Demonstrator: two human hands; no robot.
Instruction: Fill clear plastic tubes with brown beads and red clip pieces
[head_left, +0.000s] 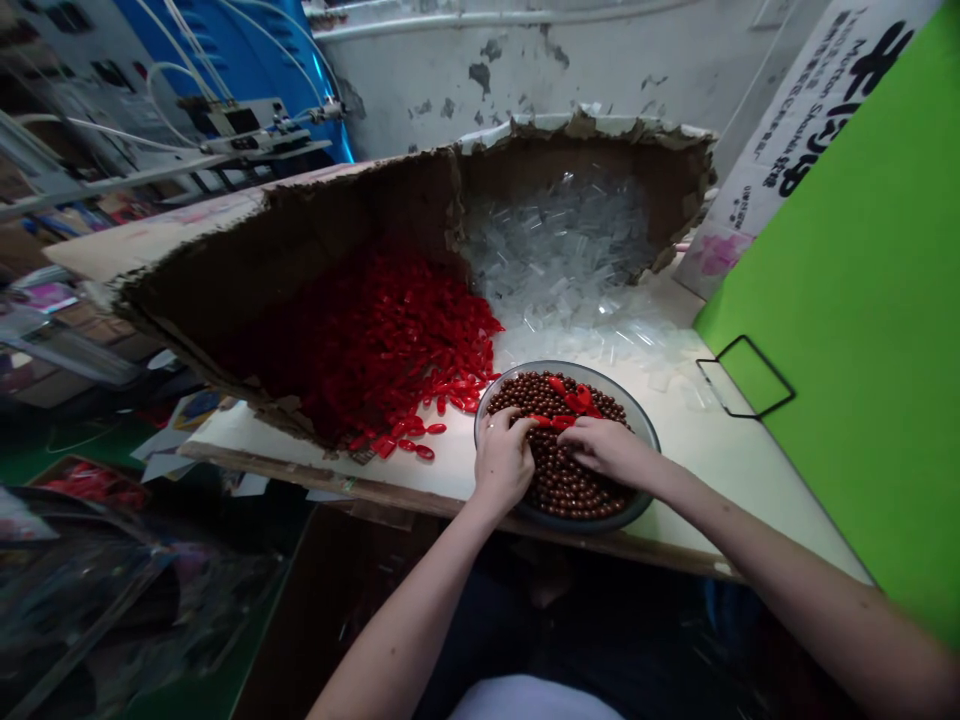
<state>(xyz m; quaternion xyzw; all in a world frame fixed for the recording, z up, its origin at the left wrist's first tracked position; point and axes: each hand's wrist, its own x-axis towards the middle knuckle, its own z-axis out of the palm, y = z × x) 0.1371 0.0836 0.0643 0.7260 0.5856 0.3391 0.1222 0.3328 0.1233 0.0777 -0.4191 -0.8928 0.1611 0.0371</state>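
Note:
A round grey bowl (643, 420) full of small brown balls (570, 485) sits at the table's front edge. A few red plastic pieces (574, 398) lie on top of the balls. My left hand (504, 462) rests curled on the balls at the bowl's left side. My right hand (611, 448) lies over the balls beside it, fingers pinched on a red piece (551, 421) held between both hands.
A torn cardboard box (300, 250) lies open behind the bowl, with a heap of red plastic pieces (390, 340) on its left and clear plastic pieces (570, 260) on its right. A green board (862, 300) stands to the right. Machinery and clutter fill the left.

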